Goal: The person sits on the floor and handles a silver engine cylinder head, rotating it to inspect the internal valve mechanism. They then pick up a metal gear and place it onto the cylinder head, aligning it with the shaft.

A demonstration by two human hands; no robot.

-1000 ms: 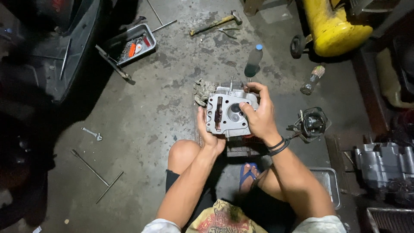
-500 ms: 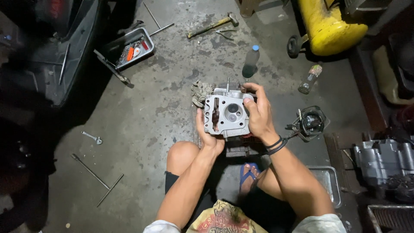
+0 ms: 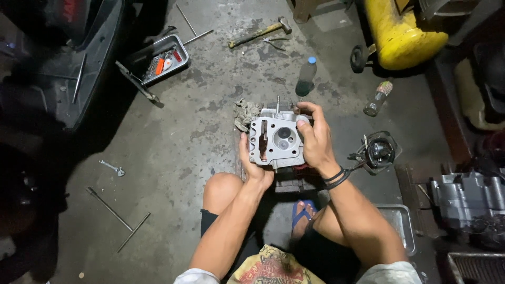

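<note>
Both hands are clamped on what I take to be a grey metal cylinder head [image 3: 276, 141], held up over my knees: the left hand [image 3: 252, 163] grips its lower left edge from beneath, and the right hand [image 3: 315, 139] wraps its right side, fingers over the top. Just behind it I see a crumpled rag [image 3: 244, 113] on the concrete floor [image 3: 200, 131]. Farther off stand a dark bottle [image 3: 306, 76], a hammer [image 3: 260, 32], a tool tray [image 3: 160, 59] and a yellow tank [image 3: 397, 34].
</note>
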